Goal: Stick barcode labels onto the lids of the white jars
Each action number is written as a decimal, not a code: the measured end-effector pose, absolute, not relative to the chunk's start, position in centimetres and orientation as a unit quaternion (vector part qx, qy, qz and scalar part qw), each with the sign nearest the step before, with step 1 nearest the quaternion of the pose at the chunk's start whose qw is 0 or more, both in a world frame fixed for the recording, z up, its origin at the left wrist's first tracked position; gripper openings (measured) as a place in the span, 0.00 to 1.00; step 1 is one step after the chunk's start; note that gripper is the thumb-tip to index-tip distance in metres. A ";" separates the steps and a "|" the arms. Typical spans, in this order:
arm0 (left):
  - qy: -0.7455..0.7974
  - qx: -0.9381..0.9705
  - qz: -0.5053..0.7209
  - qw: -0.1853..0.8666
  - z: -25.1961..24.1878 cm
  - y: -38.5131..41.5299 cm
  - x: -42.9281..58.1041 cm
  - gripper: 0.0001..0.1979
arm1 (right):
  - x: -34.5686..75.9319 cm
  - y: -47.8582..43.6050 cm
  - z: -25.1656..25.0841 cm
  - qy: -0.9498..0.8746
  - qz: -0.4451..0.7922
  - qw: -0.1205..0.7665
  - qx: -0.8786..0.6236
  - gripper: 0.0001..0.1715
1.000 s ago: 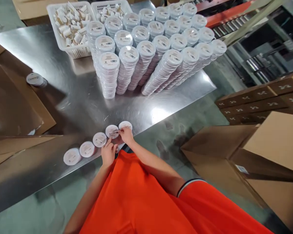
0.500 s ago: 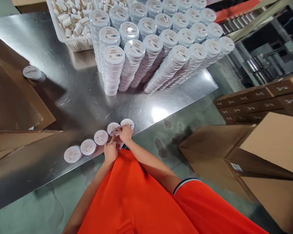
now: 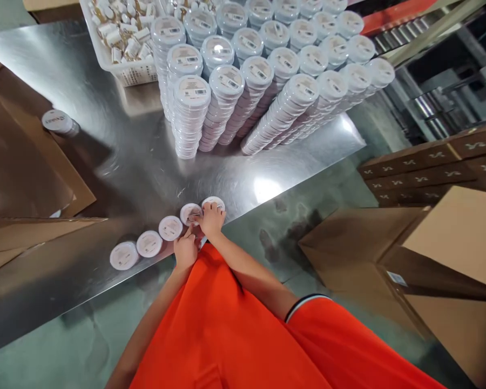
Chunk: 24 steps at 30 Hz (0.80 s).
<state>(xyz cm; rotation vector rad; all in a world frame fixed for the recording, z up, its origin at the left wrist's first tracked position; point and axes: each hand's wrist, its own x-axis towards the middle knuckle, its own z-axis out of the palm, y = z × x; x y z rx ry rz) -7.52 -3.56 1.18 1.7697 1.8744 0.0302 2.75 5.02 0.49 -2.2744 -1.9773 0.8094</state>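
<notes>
A slanting row of several round white containers with printed labels on top runs along the table's near edge; one container [image 3: 170,228] stands in its middle. My left hand [image 3: 185,251] is closed beside the row, its index finger reaching toward the labelled container [image 3: 189,212] second from the right. My right hand [image 3: 212,220] lies partly over the rightmost container [image 3: 213,201], its fingertips pinched at the lid of the one beside it. A small pale strip [image 3: 203,241] shows between my hands. What either hand pinches is too small to tell.
Tall stacks of shrink-wrapped white containers [image 3: 192,116] stand at the back of the metal table [image 3: 146,162]. Behind them sits a white basket [image 3: 135,74] of small bottles. An open carton [image 3: 32,146] is at the left. Another open carton [image 3: 348,243] and stacked boxes [image 3: 429,165] stand right.
My right hand has turned slightly and shifted a little over the rightmost container. My left hand stays almost in place. The whole view has moved slightly.
</notes>
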 end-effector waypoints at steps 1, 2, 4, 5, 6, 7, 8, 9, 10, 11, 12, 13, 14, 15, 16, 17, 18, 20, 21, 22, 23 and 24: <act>0.699 0.659 0.007 0.278 1.3 -3.5 -7.5 0.13 | 2.9 5.3 0.4 -0.637 0.260 0.011 -0.726 0.15; 0.700 0.658 0.006 0.277 1.4 -3.4 -7.5 0.13 | 3.0 5.6 0.3 -0.642 0.262 0.012 -0.720 0.13; 0.702 0.653 0.013 0.282 1.5 -3.3 -7.5 0.13 | 3.1 6.1 0.1 -0.650 0.267 0.016 -0.711 0.12; 0.705 0.646 0.023 0.291 1.5 -3.2 -7.5 0.14 | 3.2 6.3 0.1 -0.652 0.268 0.018 -0.709 0.11; 0.710 0.635 0.041 0.302 1.5 -3.2 -7.6 0.15 | 3.3 6.4 0.1 -0.655 0.268 0.021 -0.707 0.10; 0.715 0.620 0.070 0.315 1.5 -3.1 -7.6 0.16 | 3.4 6.3 0.2 -0.657 0.271 0.029 -0.703 0.09; 0.719 0.602 0.111 0.330 1.4 -3.1 -7.7 0.17 | 3.6 6.1 0.3 -0.660 0.280 0.043 -0.696 0.08; 0.721 0.578 0.163 0.345 1.4 -3.2 -7.8 0.17 | 3.9 5.7 0.4 -0.661 0.294 0.068 -0.687 0.08; 0.723 0.544 0.223 0.362 1.4 -3.3 -8.0 0.17 | 4.2 5.1 0.6 -0.659 0.319 0.101 -0.674 0.08; 0.724 0.500 0.285 0.381 1.4 -3.5 -8.1 0.16 | 4.5 4.4 0.7 -0.652 0.356 0.140 -0.655 0.09; 0.722 0.449 0.339 0.402 1.4 -3.7 -8.2 0.16 | 4.7 3.6 0.9 -0.641 0.402 0.179 -0.629 0.09; 0.719 0.397 0.383 0.423 1.4 -3.9 -8.4 0.17 | 4.9 2.8 1.0 -0.624 0.454 0.213 -0.599 0.10; 0.715 0.349 0.414 0.443 1.4 -4.2 -8.5 0.19 | 4.9 1.9 1.1 -0.605 0.508 0.241 -0.564 0.10; 0.709 0.313 0.435 0.459 1.5 -4.4 -8.6 0.21 | 4.9 1.1 1.3 -0.583 0.558 0.263 -0.529 0.12; 0.702 0.292 0.447 0.471 1.5 -4.7 -8.7 0.22 | 4.7 0.4 1.4 -0.561 0.599 0.280 -0.498 0.15; 0.695 0.284 0.454 0.480 1.7 -4.9 -8.8 0.23 | 4.4 -0.1 1.5 -0.540 0.631 0.293 -0.474 0.16; 0.688 0.282 0.459 0.487 1.8 -5.2 -8.9 0.23 | 4.1 -0.5 1.6 -0.523 0.652 0.304 -0.457 0.16; 0.668 0.285 0.469 0.503 2.3 -5.6 -9.1 0.22 | 3.6 -0.8 1.9 -0.503 0.670 0.318 -0.443 0.12; 0.656 0.288 0.478 0.509 2.5 -5.8 -9.3 0.21 | 3.4 -0.8 2.2 -0.500 0.672 0.321 -0.442 0.10; 0.643 0.294 0.486 0.514 2.7 -6.0 -9.4 0.20 | 3.3 -0.7 2.5 -0.501 0.670 0.323 -0.442 0.08; 0.632 0.303 0.492 0.516 2.8 -6.2 -9.6 0.19 | 3.2 -0.7 2.8 -0.507 0.666 0.322 -0.443 0.08; 0.625 0.313 0.493 0.517 2.9 -6.4 -9.8 0.19 | 3.2 -0.6 3.1 -0.514 0.662 0.319 -0.442 0.07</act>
